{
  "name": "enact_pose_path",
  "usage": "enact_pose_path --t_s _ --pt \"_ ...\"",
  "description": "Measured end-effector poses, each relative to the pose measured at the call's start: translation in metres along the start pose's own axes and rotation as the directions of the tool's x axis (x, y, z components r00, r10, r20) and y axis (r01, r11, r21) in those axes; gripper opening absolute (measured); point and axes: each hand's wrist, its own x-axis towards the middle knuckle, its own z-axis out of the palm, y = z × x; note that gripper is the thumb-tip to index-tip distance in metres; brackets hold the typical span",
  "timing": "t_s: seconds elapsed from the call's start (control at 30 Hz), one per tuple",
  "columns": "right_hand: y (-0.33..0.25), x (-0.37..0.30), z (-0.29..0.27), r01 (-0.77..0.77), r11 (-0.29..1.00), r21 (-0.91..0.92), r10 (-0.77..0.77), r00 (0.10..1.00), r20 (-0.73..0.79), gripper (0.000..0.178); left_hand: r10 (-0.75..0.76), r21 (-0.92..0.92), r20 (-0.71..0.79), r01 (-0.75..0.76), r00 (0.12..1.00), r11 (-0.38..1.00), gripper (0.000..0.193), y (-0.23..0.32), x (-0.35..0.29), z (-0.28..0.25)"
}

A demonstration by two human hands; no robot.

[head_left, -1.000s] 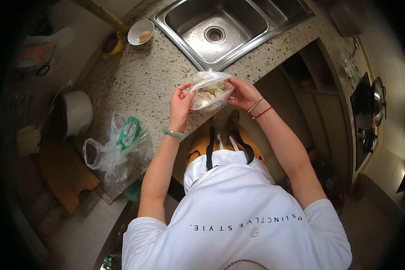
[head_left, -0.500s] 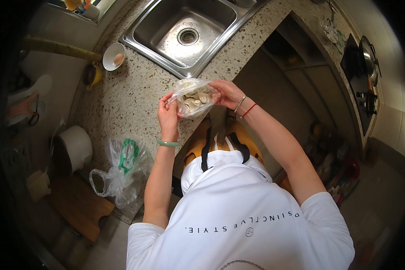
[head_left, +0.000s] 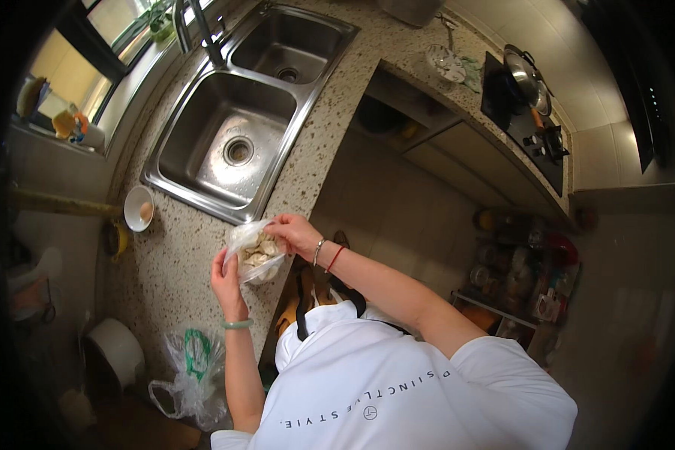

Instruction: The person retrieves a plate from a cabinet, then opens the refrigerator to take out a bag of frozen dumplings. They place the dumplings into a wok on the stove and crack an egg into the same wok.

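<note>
A see-through plastic bag (head_left: 253,271) is stretched between my two hands above the counter's front edge. Inside it lie several pale, folded pieces that look like dumplings (head_left: 258,253). My left hand (head_left: 228,283) grips the bag's left side, thumb and fingers closed on the plastic. On the opposite side, my right hand (head_left: 296,234) pinches the bag's upper right edge. The bag's mouth appears spread, and the dumplings show through it.
Beyond the bag is a double steel sink (head_left: 229,127) with a faucet (head_left: 206,45). A white bowl (head_left: 132,214) holding an egg stands left. Crumpled plastic bags (head_left: 202,386) lie near me on the speckled counter (head_left: 169,281). A stove (head_left: 506,105) stands far right.
My view has swung right and up, showing more of the sink, window and stove. Both hands still hold the bag of dumplings, now lower and further left in the picture.
</note>
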Motion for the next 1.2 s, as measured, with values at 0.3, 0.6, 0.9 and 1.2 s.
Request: enact_pose_path --t_s 0.3,0.6,0.9,1.2 --pt "0.031 0.019 0.0 0.152 0.894 -0.422 -0.233 0.961 -0.148 0.031 -0.202 -0.117 0.037 0.205 0.979 0.972 0.05 -0.032 -0.007 -0.006" --pt "0.042 0.019 0.008 0.376 0.704 -0.603 -0.515 0.854 -0.069 0.031 -0.179 -0.239 0.072 0.191 0.981 0.952 0.048 -0.037 0.008 0.0" --pt "0.002 -0.006 -0.008 0.25 0.861 -0.443 -0.36 0.915 -0.182 0.033 -0.211 -0.137 0.092 0.223 0.973 0.965 0.045 0.016 -0.002 0.046" --pt "-0.124 -0.048 -0.148 0.44 0.829 -0.345 -0.548 0.762 -0.345 0.031 -0.17 -0.081 0.364 0.213 0.916 0.974 0.044 0.057 -0.004 0.233"
